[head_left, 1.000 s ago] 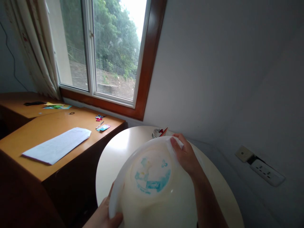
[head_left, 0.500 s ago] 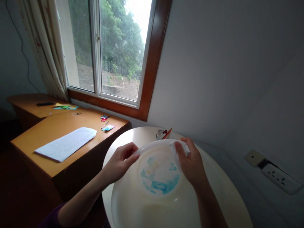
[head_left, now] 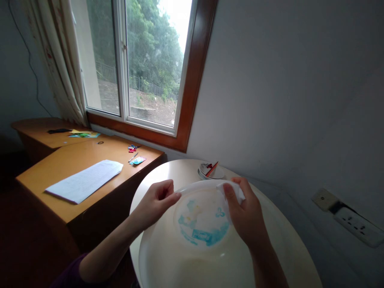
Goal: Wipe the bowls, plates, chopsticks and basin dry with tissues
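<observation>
A whitish translucent plastic basin (head_left: pixel 186 256) with a blue floral print on its round bottom stands tilted over the round table. My left hand (head_left: pixel 157 200) is closed on its upper left rim, thumb on the near side and fingers curled behind. At the upper right rim my right hand (head_left: pixel 244 212) pinches a crumpled white tissue or cloth (head_left: pixel 239 193) against the basin, thumb in front. The fingers behind the rim are partly hidden.
Behind the basin, a plate (head_left: pixel 217 172) with red items stands on the white round table (head_left: pixel 159 170). To the left, a wooden desk (head_left: pixel 87 150) bears folded white paper (head_left: pixel 87 182), a pen and small colourful items. A power strip (head_left: pixel 357 226) is on the right.
The right hand has moved slightly right and down along the rim with the white tissue or cloth. The basin's upper rim has dipped slightly, showing more of the plate behind.
</observation>
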The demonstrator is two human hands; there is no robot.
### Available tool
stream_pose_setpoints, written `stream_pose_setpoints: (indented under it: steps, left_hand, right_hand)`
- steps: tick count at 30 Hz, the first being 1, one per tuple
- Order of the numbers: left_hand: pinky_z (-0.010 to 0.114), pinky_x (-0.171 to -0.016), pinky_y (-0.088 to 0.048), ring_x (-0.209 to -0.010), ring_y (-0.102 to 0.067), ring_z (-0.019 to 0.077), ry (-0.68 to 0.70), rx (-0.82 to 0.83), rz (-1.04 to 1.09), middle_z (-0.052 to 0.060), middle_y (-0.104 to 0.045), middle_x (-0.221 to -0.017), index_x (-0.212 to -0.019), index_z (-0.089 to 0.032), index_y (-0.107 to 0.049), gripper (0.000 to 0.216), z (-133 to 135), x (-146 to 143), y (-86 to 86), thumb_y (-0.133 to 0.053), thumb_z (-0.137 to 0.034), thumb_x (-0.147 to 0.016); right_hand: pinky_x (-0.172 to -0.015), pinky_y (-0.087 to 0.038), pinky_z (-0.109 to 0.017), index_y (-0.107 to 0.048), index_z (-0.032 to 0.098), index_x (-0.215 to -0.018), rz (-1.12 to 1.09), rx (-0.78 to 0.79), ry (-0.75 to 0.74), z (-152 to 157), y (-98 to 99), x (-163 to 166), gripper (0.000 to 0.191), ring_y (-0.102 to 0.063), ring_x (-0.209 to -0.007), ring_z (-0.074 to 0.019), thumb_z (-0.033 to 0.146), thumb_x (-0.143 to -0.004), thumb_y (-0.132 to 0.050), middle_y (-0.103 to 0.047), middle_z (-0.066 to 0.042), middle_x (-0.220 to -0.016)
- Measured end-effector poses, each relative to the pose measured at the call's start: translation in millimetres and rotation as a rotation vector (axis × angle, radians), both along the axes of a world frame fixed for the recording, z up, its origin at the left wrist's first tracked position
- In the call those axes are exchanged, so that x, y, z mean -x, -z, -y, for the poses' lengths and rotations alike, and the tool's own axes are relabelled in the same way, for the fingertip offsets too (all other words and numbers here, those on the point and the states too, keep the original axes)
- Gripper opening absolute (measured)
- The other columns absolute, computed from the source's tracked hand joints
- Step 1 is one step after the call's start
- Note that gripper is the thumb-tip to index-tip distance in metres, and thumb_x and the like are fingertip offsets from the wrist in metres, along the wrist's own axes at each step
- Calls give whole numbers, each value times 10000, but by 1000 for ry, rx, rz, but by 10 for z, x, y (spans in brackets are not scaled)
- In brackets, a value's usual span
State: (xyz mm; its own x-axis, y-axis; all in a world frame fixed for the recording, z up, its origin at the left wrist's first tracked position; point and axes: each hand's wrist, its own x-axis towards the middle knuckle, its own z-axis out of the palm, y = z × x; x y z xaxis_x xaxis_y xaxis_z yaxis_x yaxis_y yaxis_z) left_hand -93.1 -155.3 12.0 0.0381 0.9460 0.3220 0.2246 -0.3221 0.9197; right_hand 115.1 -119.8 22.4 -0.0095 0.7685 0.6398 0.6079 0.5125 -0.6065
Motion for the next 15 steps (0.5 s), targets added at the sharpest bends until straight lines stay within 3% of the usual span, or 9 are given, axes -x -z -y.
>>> stream_pose_setpoints:
  steps: [15]
  left_hand:
    - [201,-439,-198,-481,-264,65,30,11,95,-76,-286,-510,-533,-191,-325,347,4,6,50,-546,-401,-699]
  right_hand:
    - [-461,-396,-247,-487,208,-852,-7,9,-16,-9,18,5,324,-458,-434,-131,523,-801,-429,-515,33,-558]
